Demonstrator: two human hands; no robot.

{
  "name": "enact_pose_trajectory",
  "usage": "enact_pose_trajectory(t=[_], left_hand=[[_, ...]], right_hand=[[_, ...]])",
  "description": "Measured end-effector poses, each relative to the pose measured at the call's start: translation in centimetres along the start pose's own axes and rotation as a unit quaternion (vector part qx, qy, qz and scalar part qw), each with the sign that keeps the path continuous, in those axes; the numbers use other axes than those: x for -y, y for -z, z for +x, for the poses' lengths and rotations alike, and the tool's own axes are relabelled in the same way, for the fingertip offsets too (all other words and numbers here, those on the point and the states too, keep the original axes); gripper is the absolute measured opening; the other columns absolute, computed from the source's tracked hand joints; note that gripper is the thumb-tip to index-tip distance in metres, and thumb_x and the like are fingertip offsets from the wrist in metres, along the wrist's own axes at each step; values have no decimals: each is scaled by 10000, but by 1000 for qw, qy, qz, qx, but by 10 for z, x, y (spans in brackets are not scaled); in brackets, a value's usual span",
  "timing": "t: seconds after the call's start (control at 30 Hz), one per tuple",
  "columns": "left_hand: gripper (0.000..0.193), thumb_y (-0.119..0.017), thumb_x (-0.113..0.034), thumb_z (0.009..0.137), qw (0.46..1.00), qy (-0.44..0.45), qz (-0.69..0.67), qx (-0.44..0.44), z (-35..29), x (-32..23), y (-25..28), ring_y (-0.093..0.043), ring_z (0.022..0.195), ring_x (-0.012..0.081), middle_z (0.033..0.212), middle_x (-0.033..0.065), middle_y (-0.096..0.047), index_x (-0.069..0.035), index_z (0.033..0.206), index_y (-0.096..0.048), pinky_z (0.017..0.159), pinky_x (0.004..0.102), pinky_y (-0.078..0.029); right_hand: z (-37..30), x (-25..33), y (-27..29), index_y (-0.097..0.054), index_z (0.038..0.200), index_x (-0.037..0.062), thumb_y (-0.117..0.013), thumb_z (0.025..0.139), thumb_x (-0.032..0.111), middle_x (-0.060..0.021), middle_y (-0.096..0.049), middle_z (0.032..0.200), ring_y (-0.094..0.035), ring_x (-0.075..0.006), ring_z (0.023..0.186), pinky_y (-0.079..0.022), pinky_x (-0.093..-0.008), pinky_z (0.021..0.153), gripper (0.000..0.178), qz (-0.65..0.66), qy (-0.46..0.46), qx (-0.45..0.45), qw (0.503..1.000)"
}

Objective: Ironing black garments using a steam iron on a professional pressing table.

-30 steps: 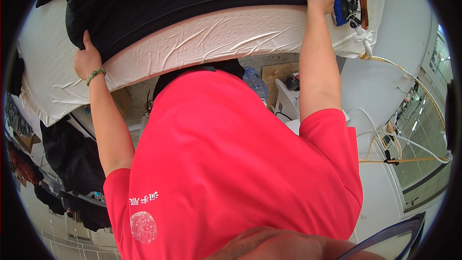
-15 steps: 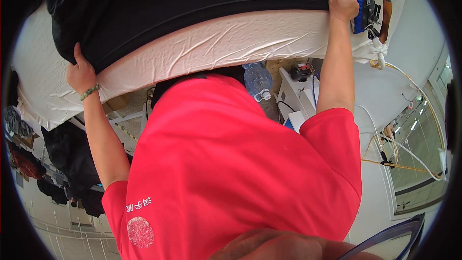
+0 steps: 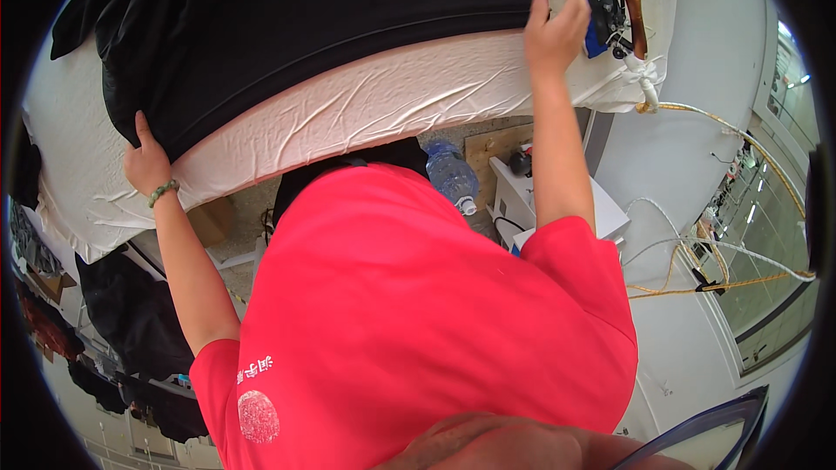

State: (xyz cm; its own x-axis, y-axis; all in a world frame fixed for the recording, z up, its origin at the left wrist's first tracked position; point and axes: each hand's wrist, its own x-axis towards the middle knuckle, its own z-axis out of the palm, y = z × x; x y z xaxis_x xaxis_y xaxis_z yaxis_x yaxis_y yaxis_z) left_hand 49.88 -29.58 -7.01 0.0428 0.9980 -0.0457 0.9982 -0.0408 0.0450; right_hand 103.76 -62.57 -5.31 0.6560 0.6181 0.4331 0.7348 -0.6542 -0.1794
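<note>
A black garment (image 3: 348, 0) lies spread over a padded ironing table (image 3: 392, 78) covered in cream cloth. Its hem runs along the near edge, and its left side is bunched in folds. My left hand (image 3: 150, 164), with a green bead bracelet on its wrist, grips the lower left corner of the garment, thumb on top and fingers beneath. At the garment's right edge, my right hand (image 3: 556, 35) is open, thumb and fingers apart, with nothing in it. Just right of those fingers rests a steam iron (image 3: 601, 9) with a blue soleplate cover and a brown handle.
White and yellow hoses (image 3: 740, 132) run from the iron's end of the table to the right. Below the table are a large clear plastic bottle (image 3: 451, 176) and a white machine housing (image 3: 601, 209). Dark garments (image 3: 131, 296) hang at the left.
My right hand has let go of the garment's right corner and opened, moving toward the iron. My left hand keeps its grip. The whole view has shifted slightly.
</note>
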Motion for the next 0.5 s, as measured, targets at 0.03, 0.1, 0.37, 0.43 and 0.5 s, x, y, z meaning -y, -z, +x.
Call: enact_pose_trajectory(t=[0.03,0.1,0.37,0.43,0.5], left_hand=[[859,-373,-735,962,999,-12,-23,-26,-3,-4,2,-676,763,469,760,277,-687,20,800,-749,650,544,-497],[860,-376,-739,958,999,-7,-22,-28,-3,-4,9,-676,772,470,770,277,-689,23,817,-749,660,545,-498],[914,-350,-789,928,999,33,-3,11,3,7,-10,-664,906,483,866,307,-694,31,896,-752,771,544,-501],[936,-337,-806,919,998,57,16,23,3,14,-6,-660,952,486,896,318,-694,32,914,-753,808,542,-501],[851,-404,-748,933,998,54,-6,19,-1,16,1,-671,910,451,896,293,-704,27,914,-753,770,525,-514]], right_hand=[[-21,9,7,-488,1446,48,-541,1003,455,-167,-507,1478,-473,-376,1354,-384,-463,1100,604,29,57,50,997],[-42,20,12,-453,1479,35,-558,999,446,-169,-452,1531,-410,-387,1416,-325,-478,1160,641,61,115,99,986],[-43,-7,30,-414,1519,59,-677,930,417,-171,-427,1554,-322,-370,1481,-205,-544,1206,737,26,99,191,976],[-7,-45,46,-440,1495,57,-699,906,422,-183,-432,1544,-341,-383,1463,-231,-538,1193,740,-25,109,110,988],[36,-93,52,-485,1451,59,-723,879,427,-197,-465,1509,-400,-387,1414,-298,-519,1151,720,-94,67,18,993]])
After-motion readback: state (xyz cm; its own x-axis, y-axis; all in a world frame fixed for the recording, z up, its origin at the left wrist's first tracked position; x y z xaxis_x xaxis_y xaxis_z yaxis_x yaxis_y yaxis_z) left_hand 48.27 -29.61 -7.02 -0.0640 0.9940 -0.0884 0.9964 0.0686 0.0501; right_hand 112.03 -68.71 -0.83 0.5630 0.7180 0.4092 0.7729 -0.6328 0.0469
